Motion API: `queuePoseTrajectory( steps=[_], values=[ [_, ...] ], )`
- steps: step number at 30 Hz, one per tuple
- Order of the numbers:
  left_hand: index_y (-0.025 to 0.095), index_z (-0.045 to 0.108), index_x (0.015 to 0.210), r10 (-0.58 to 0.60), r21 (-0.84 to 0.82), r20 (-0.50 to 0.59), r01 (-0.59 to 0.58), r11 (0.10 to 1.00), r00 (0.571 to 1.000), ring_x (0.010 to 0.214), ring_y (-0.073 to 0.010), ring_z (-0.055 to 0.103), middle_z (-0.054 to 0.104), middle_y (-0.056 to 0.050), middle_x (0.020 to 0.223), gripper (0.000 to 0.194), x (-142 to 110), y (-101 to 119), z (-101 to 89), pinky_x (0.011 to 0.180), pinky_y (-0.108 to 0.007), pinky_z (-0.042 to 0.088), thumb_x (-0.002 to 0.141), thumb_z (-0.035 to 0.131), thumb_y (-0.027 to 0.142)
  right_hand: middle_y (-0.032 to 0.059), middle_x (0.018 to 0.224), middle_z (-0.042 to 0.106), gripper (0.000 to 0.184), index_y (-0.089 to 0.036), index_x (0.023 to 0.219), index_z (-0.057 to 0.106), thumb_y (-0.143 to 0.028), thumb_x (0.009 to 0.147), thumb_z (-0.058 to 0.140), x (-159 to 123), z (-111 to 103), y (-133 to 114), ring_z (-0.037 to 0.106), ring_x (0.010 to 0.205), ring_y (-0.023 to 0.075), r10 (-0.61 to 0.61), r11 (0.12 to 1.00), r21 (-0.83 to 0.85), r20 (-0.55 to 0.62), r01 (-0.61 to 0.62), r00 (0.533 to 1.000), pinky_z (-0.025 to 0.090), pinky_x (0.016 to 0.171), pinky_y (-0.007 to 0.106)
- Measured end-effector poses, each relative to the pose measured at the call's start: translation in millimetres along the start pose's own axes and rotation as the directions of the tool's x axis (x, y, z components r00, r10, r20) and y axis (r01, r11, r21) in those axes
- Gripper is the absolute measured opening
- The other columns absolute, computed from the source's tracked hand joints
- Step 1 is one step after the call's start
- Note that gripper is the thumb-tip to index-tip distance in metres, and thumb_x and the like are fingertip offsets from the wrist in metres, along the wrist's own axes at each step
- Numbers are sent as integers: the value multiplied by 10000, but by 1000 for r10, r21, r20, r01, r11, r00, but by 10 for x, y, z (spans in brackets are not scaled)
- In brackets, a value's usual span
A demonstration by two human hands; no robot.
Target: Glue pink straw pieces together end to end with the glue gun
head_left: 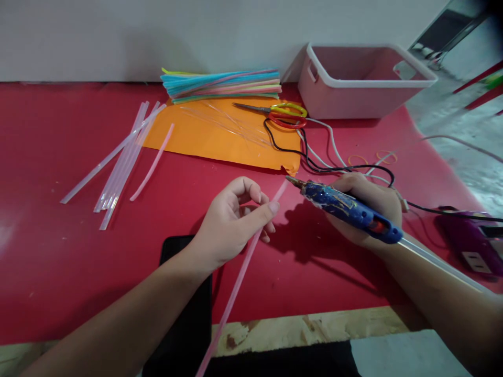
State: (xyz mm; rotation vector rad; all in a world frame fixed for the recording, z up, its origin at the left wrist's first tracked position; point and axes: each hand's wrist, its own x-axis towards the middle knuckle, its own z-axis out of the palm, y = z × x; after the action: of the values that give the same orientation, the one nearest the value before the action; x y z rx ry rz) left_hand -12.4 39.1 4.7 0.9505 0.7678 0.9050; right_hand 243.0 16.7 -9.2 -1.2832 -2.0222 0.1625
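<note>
My left hand (pixel 239 222) pinches a long pink pipe cleaner (pixel 240 280) near its upper end, and the strip slants down past the table's front edge. In my right hand (pixel 365 204) is a blue glue gun (pixel 338 207), its metal nozzle pointing left. A clear glue stick (pixel 440 267) sticks out of the gun's back end. The nozzle tip is very close to the upper end of the pink strip; whether they touch I cannot tell.
Clear glue sticks (pixel 126 162) and a short pink pipe cleaner (pixel 153 162) lie left. An orange envelope (pixel 212 136) bears scissors (pixel 271 110) and a coloured pipe-cleaner bundle (pixel 220 85). A bin (pixel 353 99), cables (pixel 326 167), a purple power strip (pixel 467 241) and a black phone (pixel 184 314) surround my hands.
</note>
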Motion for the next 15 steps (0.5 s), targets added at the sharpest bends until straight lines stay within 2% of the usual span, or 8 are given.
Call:
queuePoseTrajectory(
  steps=[5, 8, 11, 15],
  values=[
    [189, 464, 787, -26, -18, -5, 26, 1000, 1000, 523, -50, 625, 594, 86, 733, 284, 3, 5, 8, 472, -168, 553, 842, 741, 163, 1, 744, 651, 177, -258, 835, 566, -180, 775, 713, -20, -5, 2, 588, 646, 159, -13, 996, 88, -28, 15, 1000, 461, 626, 318],
    [192, 451, 780, -39, -21, -2, 39, 999, 999, 529, -54, 628, 600, 83, 750, 315, -1, 14, 7, 464, -172, 553, 828, 762, 172, 6, 753, 653, 176, -264, 875, 575, -177, 784, 698, 2, -17, 35, 601, 666, 172, -114, 987, 115, 46, 108, 992, 481, 675, 354],
    [193, 440, 777, -45, -22, 7, 45, 999, 999, 532, -53, 630, 603, 83, 751, 332, -6, 14, -2, 469, -170, 552, 830, 767, 177, 2, 776, 674, 229, -279, 974, 586, -184, 791, 687, 31, -27, 86, 611, 676, 179, -225, 970, 120, 131, 210, 966, 487, 719, 383],
    [196, 432, 778, -52, -28, 10, 53, 998, 999, 537, -52, 632, 609, 79, 775, 345, -11, 1, -12, 478, -176, 561, 832, 773, 194, 6, 793, 680, 272, -277, 1023, 572, -184, 791, 676, 38, -32, 132, 609, 694, 181, -262, 964, 94, 159, 250, 952, 478, 754, 392]
  ],
)
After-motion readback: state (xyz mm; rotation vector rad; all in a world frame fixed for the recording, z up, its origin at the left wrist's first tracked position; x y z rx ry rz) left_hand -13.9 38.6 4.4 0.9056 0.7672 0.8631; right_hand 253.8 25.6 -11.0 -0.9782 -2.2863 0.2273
